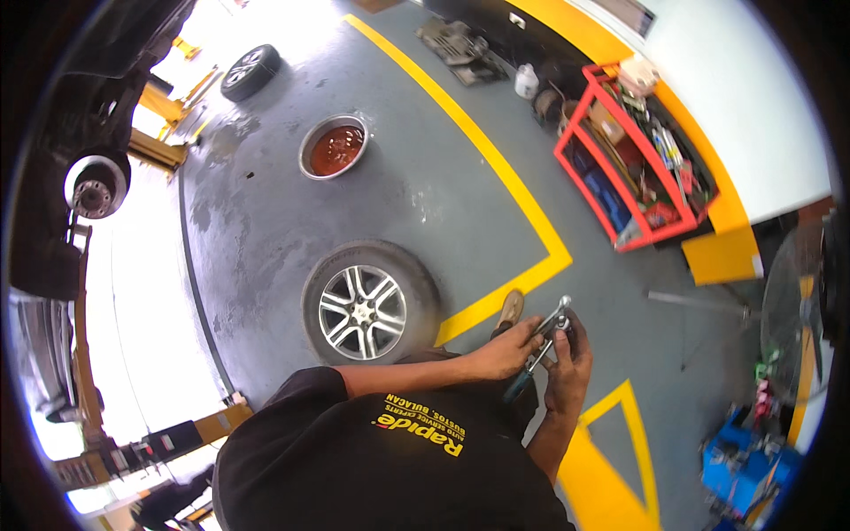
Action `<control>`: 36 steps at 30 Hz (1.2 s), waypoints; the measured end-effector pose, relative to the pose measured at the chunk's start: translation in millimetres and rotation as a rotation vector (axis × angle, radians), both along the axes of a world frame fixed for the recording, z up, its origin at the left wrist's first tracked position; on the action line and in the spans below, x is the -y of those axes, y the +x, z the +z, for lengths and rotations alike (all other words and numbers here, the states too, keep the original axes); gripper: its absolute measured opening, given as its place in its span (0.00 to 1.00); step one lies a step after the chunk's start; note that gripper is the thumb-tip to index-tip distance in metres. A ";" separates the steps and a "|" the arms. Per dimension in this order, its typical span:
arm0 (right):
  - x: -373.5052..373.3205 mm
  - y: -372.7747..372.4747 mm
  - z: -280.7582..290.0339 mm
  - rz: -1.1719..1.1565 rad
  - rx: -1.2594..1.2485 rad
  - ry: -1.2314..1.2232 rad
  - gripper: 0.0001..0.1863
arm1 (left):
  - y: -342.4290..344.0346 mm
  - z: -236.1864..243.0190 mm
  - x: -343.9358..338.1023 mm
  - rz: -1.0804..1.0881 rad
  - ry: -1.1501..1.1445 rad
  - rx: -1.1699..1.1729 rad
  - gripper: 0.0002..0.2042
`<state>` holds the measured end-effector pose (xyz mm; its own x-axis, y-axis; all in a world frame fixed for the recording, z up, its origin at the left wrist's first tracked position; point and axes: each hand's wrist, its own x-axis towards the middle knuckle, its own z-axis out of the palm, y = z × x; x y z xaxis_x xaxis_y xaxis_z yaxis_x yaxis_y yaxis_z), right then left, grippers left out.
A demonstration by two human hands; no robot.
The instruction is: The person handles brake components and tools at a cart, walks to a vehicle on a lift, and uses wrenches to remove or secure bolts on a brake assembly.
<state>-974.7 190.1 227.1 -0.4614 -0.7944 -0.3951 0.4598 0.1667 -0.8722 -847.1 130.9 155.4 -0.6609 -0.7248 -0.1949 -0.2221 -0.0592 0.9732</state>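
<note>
My left hand is closed around the upper part of a ratchet wrench, whose dark teal handle points down toward my body. The shiny ratchet head sticks out past my fingers. Against it, my right hand pinches a small round metal socket between thumb and fingers. Whether the socket is seated on the ratchet I cannot tell. Both hands are in front of my waist, above the floor and to the right of a wheel lying flat with its silver alloy rim up.
A round metal basin of reddish liquid stands beyond the wheel, with another tire farther off. At right are a red-framed tool cart, a large fan and a blue machine. A raised vehicle's bare hub is at left.
</note>
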 end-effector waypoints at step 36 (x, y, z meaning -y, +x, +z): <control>1094.0 -154.4 -44.1 0.573 -0.211 0.107 0.14 | 17.7 -4.7 997.7 0.921 -0.043 0.222 0.29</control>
<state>-1129.0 -903.9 183.0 -0.0500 -0.9002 -0.4326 0.0908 0.4272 -0.8996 -829.4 -866.8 150.7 0.2237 -0.9521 -0.2084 -0.2866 -0.2687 0.9196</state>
